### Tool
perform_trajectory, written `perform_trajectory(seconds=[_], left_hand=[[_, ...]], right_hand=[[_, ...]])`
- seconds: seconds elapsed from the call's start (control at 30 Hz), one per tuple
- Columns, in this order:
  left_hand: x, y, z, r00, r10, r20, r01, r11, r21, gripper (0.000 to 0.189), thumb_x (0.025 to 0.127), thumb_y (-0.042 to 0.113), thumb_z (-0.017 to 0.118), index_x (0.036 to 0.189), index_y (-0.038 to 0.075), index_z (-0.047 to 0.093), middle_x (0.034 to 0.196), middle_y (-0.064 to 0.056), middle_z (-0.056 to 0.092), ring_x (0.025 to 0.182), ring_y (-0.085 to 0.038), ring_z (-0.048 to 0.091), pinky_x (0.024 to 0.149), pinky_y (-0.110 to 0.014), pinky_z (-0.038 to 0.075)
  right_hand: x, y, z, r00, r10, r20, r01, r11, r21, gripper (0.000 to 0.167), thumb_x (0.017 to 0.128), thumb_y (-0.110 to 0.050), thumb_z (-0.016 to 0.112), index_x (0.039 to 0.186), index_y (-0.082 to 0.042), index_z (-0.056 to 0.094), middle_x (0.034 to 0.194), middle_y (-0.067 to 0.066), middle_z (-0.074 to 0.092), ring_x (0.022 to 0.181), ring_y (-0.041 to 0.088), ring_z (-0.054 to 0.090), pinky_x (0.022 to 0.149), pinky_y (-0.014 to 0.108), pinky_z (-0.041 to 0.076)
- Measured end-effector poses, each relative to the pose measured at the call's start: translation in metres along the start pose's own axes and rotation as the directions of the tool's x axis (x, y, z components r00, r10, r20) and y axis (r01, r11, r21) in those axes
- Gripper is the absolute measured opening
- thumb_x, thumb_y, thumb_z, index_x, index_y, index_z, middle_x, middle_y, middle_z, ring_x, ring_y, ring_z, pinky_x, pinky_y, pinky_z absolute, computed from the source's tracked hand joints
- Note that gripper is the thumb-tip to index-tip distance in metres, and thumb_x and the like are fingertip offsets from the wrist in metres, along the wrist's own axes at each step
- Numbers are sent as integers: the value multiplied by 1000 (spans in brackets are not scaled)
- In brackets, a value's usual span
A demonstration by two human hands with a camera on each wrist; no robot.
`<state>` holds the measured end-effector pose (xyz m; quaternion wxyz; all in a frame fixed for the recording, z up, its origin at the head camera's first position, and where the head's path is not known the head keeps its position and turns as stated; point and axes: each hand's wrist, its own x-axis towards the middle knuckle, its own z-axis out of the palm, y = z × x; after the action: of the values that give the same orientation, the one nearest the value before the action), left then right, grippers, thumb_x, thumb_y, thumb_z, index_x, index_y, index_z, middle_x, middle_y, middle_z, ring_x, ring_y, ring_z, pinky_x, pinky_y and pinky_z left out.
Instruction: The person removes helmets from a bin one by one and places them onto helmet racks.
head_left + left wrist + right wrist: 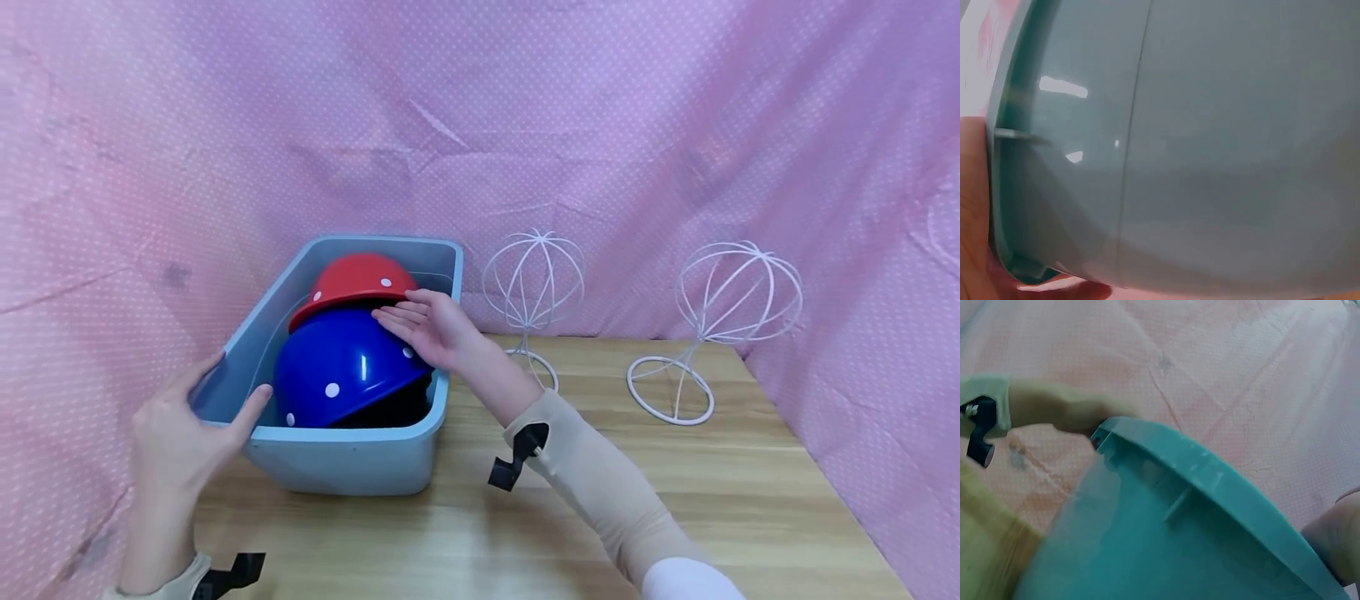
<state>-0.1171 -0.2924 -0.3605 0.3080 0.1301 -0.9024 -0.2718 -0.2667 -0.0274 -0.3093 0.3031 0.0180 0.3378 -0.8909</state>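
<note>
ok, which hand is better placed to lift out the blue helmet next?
Probably the right hand: it's open at the blue helmet, on the side toward the wire stands. The left hand is at the bin corner, likely steadying it.

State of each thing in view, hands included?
Blue helmet: in the bin, tilted, dark opening showing.
Red helmet: in the bin, behind the blue one, partly hidden.
Bin: uncovered, upright, holding both helmets.
Left wire stand: standing, bare.
Right wire stand: standing, bare.
Left hand: holding the bin's near-left corner.
Right hand: open at the blue helmet, contact unclear.
</note>
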Motion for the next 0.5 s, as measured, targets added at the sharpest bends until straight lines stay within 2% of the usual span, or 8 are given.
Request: perform_trajectory(seconds=[0.03, 0.07, 0.1, 0.2, 0.27, 0.33, 0.43, 0.5], left_hand=[[1, -2, 2, 1000, 2, -15, -2, 1000, -30, 74, 82, 40, 82, 148, 12, 64, 140, -32, 65, 121, -55, 62, 93, -70, 52], [1, -5, 3, 1000, 2, -31, -4, 999, -54, 73, 81, 38, 83, 147, 12, 65, 137, -32, 67, 118, -54, 65, 90, -60, 56], [1, -7, 5, 999, -11, -45, 8, 997, -71, 72, 81, 37, 84, 146, 14, 66, 136, -31, 68, 113, -45, 68, 87, -48, 57], [1, -15, 10, 992, -64, -104, 43, 979, -198, 66, 81, 31, 86, 142, 16, 70, 135, -25, 71, 109, -6, 69, 83, -17, 47], [2, -20, 14, 985, -98, -141, 51, 951, -306, 57, 83, 24, 86, 138, 14, 73, 129, -10, 77, 99, 11, 61, 83, -2, 41], [2, -24, 17, 980, -126, -156, 50, 906, -421, 50, 86, 16, 83, 134, 9, 74, 121, 6, 79, 98, 20, 58, 87, 0, 44], [2, -29, 21, 979, -127, -159, 27, 857, -514, 45, 88, 6, 78, 132, 4, 74, 107, 28, 71, 92, 14, 65, 79, -3, 50], [1, -31, 22, 982, -114, -151, 13, 839, -544, 45, 88, 2, 75, 133, 1, 73, 103, 30, 69, 88, 11, 66, 77, -3, 50]], right_hand=[[3, 0, 1, 1000, 4, -20, -3, 1000, 30, 61, 112, -13, 41, 165, 8, 20, 170, 27, 32, 157, 41, 39, 128, 41, 34], [6, 1, 2, 999, 6, -39, -4, 999, 52, 61, 112, -11, 42, 165, 8, 20, 170, 27, 32, 157, 41, 39, 127, 41, 35], [9, 1, 4, 998, 5, -56, -1, 998, 68, 61, 111, -9, 42, 166, 7, 20, 170, 27, 32, 157, 41, 39, 127, 41, 35], [18, 4, 10, 996, -4, -93, 12, 996, 90, 62, 110, -6, 43, 166, 6, 19, 170, 28, 30, 158, 41, 37, 128, 42, 35], [23, 5, 15, 994, -16, -107, 27, 995, 96, 62, 110, -5, 43, 166, 6, 18, 171, 28, 29, 159, 41, 35, 128, 42, 34], [28, 6, 19, 994, -30, -106, 41, 994, 101, 62, 111, -5, 42, 166, 7, 17, 171, 29, 28, 161, 40, 32, 129, 42, 32], [34, 7, 22, 993, -43, -109, 54, 993, 106, 61, 112, -6, 43, 167, 5, 19, 170, 27, 30, 161, 39, 32, 129, 43, 32], [37, 6, 24, 991, -43, -123, 57, 992, 110, 61, 112, -8, 45, 167, 4, 20, 169, 27, 34, 160, 39, 34, 128, 44, 34]])
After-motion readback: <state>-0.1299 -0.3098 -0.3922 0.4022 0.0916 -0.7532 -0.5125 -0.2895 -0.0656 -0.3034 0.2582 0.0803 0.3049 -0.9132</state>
